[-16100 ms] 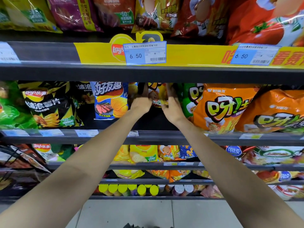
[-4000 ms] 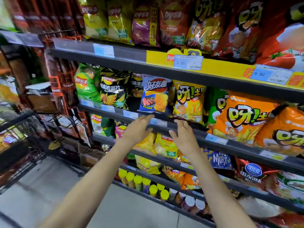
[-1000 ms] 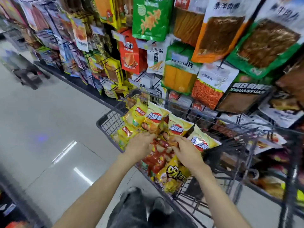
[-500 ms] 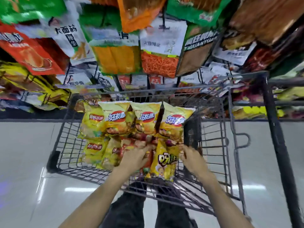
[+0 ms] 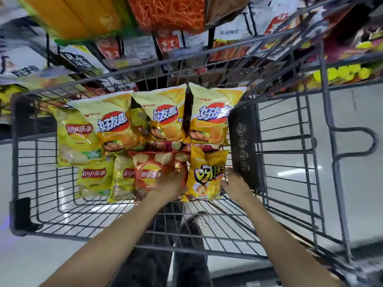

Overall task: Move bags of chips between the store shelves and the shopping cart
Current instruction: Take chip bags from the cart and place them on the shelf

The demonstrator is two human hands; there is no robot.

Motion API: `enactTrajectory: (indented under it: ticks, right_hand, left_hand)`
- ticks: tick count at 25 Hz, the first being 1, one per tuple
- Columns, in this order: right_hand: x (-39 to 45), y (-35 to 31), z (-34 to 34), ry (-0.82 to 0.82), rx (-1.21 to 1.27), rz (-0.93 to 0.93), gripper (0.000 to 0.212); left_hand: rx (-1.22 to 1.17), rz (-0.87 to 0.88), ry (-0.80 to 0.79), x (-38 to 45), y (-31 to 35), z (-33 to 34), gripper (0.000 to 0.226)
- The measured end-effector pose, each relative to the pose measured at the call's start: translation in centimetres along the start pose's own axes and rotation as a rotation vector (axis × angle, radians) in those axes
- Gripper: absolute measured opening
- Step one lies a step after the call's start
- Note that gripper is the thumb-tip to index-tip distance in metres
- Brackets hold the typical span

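Yellow bag (image 5: 207, 177) with a cartoon face, standing in the shopping cart (image 5: 33, 183) near the right wall, close to the near edge. Held from both sides: left hand (image 5: 173, 183) against its left edge and partly on the red bag (image 5: 151, 175) just beside it, right hand (image 5: 234, 183) against its right edge. Fingers look slightly bent around the edges, but hard to tell how tight. Three big yellow bags (image 5: 165, 114) in a row toward the far edge of the cart, smaller yellow ones (image 5: 93, 177) toward the left. Hanging snack packs (image 5: 170, 13) beyond the far edge. Looks like the picking-up step, a bag about to go back to a shelf. Next: squeeze gently, lift straight up over the wire rim, keep the red bag from coming along
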State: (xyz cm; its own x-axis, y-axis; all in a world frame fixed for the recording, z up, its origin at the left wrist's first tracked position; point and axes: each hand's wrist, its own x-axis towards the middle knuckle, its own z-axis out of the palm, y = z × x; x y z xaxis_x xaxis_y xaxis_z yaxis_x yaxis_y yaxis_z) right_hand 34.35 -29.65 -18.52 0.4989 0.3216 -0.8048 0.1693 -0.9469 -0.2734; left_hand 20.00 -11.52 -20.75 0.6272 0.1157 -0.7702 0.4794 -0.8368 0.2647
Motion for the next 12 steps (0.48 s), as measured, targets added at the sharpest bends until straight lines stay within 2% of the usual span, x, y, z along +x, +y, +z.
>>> enactTrajectory:
  ticks: [4, 8, 12]
  right_hand:
    - [2.4, 0.8, 1.7, -0.065, 0.079, 0.090, 0.049]
    - [4.8, 1.2, 3.2, -0.135, 0.192, 0.145, 0.061]
    - [5.8, 1.6, 3.6, -0.158, 0.312, 0.184, 0.057]
  left_hand:
    - [-0.241, -0.030, -0.019, 2.1, 0.1, 2.9, 0.062]
    - [-0.530, -0.026, -0.032, 4.6, 0.0, 5.6, 0.092]
    - [-0.613, -0.016, -0.090, 5.9, 0.4, 7.1, 0.105]
